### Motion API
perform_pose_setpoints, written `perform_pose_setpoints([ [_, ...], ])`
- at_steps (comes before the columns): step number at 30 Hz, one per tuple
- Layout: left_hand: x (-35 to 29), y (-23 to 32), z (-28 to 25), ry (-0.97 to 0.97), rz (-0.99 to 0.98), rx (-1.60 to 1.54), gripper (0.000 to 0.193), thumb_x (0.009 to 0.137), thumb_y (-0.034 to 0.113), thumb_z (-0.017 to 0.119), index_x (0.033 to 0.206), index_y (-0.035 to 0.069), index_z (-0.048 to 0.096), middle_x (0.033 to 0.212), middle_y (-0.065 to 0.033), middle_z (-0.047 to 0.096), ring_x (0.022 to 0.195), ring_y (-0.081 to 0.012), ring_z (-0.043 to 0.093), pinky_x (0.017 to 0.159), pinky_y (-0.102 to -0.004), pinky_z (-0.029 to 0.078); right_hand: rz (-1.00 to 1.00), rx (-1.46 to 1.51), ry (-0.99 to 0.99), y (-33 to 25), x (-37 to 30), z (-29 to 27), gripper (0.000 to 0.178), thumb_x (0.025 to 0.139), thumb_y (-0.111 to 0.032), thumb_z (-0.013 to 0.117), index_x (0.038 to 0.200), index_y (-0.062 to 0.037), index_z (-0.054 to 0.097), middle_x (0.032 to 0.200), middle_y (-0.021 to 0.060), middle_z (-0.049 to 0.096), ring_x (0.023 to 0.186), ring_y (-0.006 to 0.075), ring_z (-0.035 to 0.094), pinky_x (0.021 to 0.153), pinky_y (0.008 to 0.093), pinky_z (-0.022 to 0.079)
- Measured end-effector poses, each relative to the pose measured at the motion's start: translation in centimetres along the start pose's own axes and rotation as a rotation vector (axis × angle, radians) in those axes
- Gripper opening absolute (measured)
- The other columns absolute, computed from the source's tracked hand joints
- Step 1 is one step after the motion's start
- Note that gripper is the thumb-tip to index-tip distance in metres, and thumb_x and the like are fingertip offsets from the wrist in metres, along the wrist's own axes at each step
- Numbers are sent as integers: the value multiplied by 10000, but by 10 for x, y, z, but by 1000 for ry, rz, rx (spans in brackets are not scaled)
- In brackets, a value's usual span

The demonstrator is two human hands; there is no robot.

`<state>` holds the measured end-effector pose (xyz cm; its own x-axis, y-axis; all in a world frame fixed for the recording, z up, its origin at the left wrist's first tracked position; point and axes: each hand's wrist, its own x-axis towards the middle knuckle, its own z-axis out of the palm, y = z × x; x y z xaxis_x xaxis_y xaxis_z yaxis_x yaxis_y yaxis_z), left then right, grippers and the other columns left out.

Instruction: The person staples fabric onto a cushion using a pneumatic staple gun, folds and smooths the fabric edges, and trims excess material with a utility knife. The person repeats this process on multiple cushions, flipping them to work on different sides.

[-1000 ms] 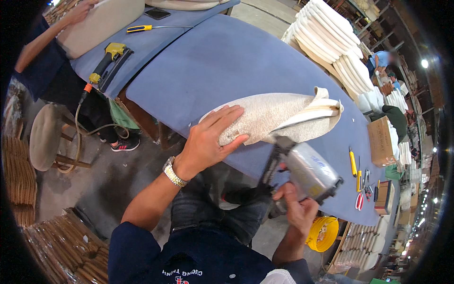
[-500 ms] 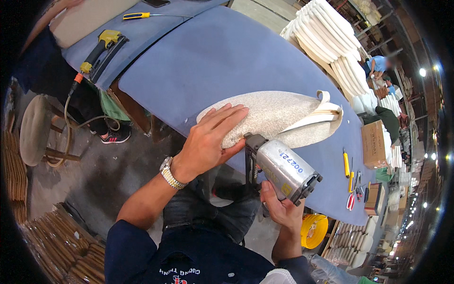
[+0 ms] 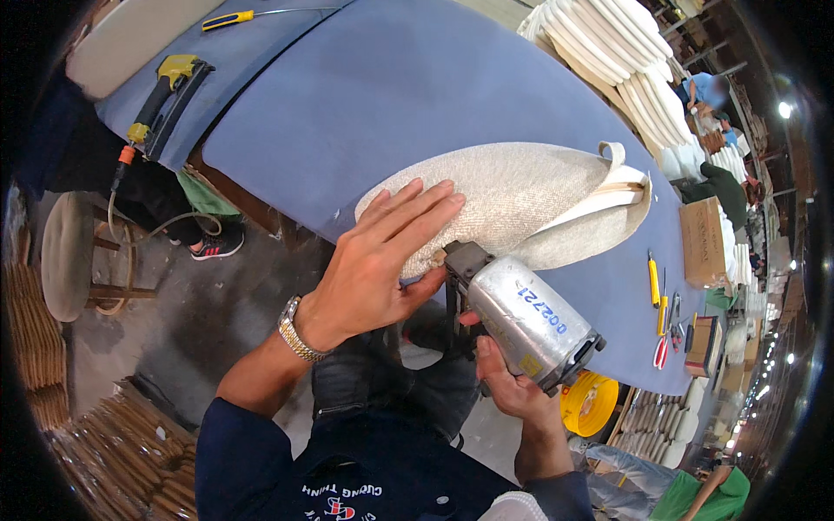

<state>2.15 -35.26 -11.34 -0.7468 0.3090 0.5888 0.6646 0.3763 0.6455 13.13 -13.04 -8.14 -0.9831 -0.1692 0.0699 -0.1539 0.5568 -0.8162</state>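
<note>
The silver fastening gun (image 3: pixel 530 317) is held by the right hand (image 3: pixel 511 382), whose grip is closed around the handle, below the blue-marked housing; the handle itself is mostly hidden. A metal-banded wristwatch (image 3: pixel 294 334) is worn on the left wrist. The left hand (image 3: pixel 373 269) is laid on the upholstered piece (image 3: pixel 512 187) with its fingers extended; its grip is wide, and the thumb is placed at the near end, close to the gun's nose. The nose is positioned at the near edge of the piece. The piece is located on the counter (image 3: pixel 347 113), at its near side, and is covered in cream woven fabric; at the right end the fabric is parted and a looped strip is raised. A yellow bucket (image 3: pixel 611 401) is situated low beside the counter. At the counter's right side, a yellow-handled tool (image 3: pixel 653 282) and a red-handled tool (image 3: pixel 661 352) are laid. On an adjoining counter (image 3: pixel 239 61), a yellow-and-black gun (image 3: pixel 165 100) is placed. Farther off, cream panels (image 3: pixel 599 39) are stacked.
</note>
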Motion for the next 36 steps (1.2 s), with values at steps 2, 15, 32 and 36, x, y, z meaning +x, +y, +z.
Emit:
perform_pose_setpoints([
  [2,-1,2,-2,-12,-3,-2,759,743,68,822,1464,104,587,1491,-150,589,1379,-390,551,1145,-532,438,-56,-81,12,5,-4,4,363,821,-76,784,1176,-32,719,1157,172,700,1043,316,714,887,378,556],
  [15,-4,4,4,-12,-31,29,850,685,13,855,1478,106,563,1485,-154,591,1365,-370,569,1151,-500,444,-220,-55,158,22,-2,20,256,876,-13,752,1131,-14,725,1051,91,741,926,202,711,825,325,561],
  [32,-58,5,45,-301,206,306,921,712,116,869,1545,109,476,1629,-116,437,1524,-331,377,1253,-587,211,364,-751,597,224,-73,-229,435,862,-175,788,1228,2,634,1205,221,658,1167,446,611,965,490,508],
  [36,-74,-2,52,-378,242,422,897,724,89,837,1546,161,485,1640,-98,425,1531,-308,362,1256,-587,194,142,-607,750,218,-38,-213,498,873,-209,762,1316,-26,624,1286,258,639,1200,445,609,1016,479,507],
])
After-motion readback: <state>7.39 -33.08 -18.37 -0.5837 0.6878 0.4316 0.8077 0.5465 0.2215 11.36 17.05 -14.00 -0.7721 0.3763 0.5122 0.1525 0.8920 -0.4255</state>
